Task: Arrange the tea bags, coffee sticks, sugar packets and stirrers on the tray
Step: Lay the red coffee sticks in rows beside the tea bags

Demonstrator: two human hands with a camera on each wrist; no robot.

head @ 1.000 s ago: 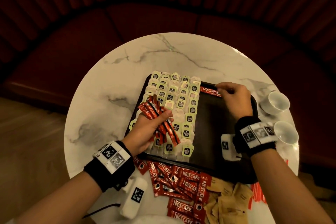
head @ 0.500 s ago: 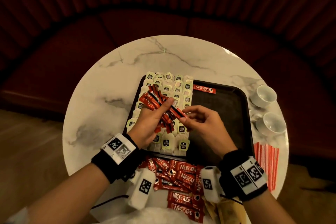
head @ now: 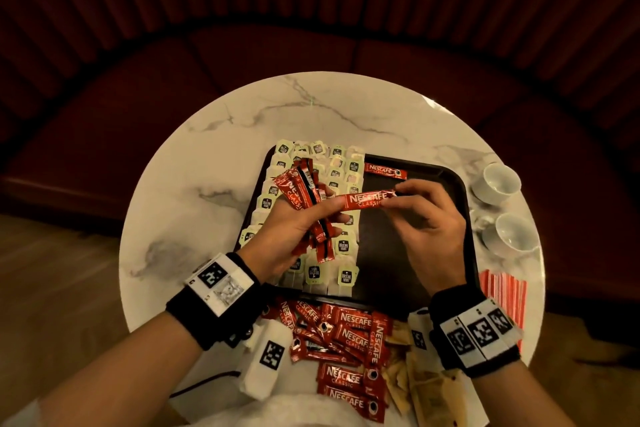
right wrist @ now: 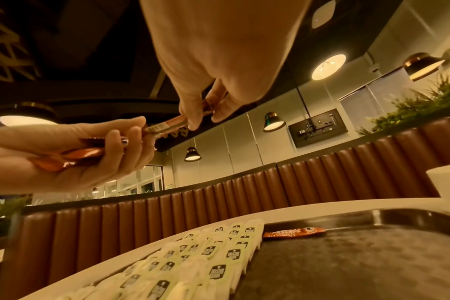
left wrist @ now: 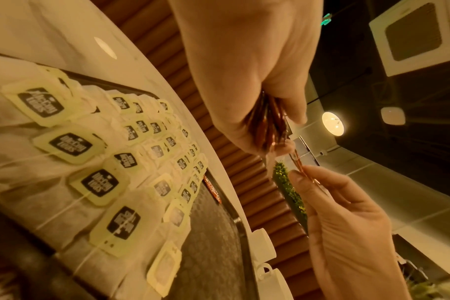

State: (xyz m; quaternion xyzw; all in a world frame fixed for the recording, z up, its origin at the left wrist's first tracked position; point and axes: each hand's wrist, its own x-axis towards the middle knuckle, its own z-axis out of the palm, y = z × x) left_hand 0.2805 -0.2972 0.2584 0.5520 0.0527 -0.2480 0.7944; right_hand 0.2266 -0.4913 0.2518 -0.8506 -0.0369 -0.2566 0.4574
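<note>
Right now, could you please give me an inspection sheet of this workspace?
Surface: round marble table carrying a black tray.
Job's things: tea bags in rows on the tray's left half; one coffee stick laid at its far edge; loose sticks and sugar packets at the near table edge; stirrers right of the tray.
Clutter: two white cups on the right.
Hands: left hand grips a bundle of sticks; right hand pinches one stick from it.
Cables: a dark cable at the near edge.
Surroundings: curved padded bench.
</note>
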